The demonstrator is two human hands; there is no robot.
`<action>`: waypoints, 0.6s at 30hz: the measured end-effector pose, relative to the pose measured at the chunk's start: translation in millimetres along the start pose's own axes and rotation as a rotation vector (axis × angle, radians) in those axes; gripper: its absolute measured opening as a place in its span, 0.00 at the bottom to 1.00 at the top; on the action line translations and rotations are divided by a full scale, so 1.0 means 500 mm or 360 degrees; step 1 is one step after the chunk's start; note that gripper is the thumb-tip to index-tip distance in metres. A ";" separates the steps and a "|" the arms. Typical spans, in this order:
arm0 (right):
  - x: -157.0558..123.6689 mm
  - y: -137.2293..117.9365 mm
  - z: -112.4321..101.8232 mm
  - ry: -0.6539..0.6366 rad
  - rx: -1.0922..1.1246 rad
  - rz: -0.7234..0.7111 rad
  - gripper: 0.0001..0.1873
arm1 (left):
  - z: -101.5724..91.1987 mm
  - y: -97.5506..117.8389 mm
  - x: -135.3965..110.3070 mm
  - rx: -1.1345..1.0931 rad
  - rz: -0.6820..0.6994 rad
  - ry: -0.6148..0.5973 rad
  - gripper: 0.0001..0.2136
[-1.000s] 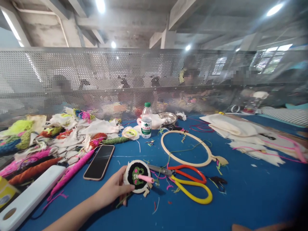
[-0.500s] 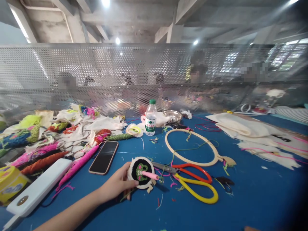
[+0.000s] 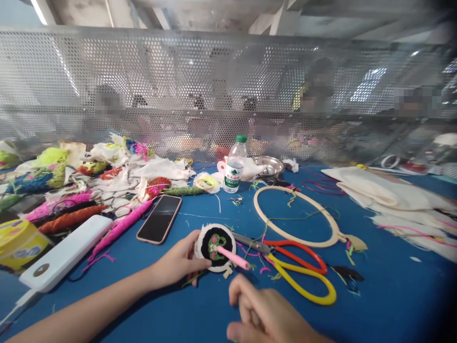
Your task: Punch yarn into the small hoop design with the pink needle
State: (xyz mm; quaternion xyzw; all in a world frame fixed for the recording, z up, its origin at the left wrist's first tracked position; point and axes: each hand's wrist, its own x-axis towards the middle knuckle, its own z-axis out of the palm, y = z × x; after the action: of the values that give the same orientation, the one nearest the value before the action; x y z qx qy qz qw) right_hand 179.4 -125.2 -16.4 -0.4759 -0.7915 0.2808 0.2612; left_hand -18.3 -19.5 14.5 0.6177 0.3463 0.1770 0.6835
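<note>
The right hand (image 3: 269, 309) has risen into view, fingers loosely curled, apparently around nothing. Just beyond, the pink punch needle (image 3: 234, 258) slants its handle end toward those fingers, its other end at the small embroidery hoop (image 3: 216, 269) that the left hand (image 3: 175, 262) grasps by its edge.

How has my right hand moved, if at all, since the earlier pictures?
Yes: against the scissors, your right hand has moved left and forward, toward the small hoop.

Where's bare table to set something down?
Near right, bordered by the black tuft and white cloth; also between the left forearm and right hand. Far left is crowded with scraps, yarn and power bank.
</note>
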 end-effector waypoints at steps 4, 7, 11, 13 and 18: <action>0.075 -0.043 -0.088 -0.0326 0.0301 0.0548 0.20 | 0.003 -0.004 -0.001 0.0034 0.0016 0.0042 0.21; 0.113 -0.045 -0.101 -0.0178 0.0463 0.0542 0.17 | 0.004 -0.010 -0.001 0.0024 0.0070 0.0052 0.21; 0.147 -0.018 -0.080 -0.0033 0.0536 0.0292 0.11 | 0.004 -0.014 -0.001 -0.0017 0.0087 0.0030 0.21; 0.150 -0.004 -0.072 -0.0007 0.0497 0.0209 0.08 | 0.002 -0.015 -0.002 -0.0038 0.0076 0.0008 0.21; 0.135 0.008 -0.079 0.0038 0.0242 -0.0024 0.03 | -0.002 -0.017 -0.003 0.0007 0.0066 0.0001 0.20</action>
State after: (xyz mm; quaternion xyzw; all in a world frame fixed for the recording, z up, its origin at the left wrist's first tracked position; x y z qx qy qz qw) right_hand 181.2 -55.2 18.6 -0.4521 -0.7683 0.3323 0.3081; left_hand -21.8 -21.1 6.4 0.6262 0.3342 0.1906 0.6782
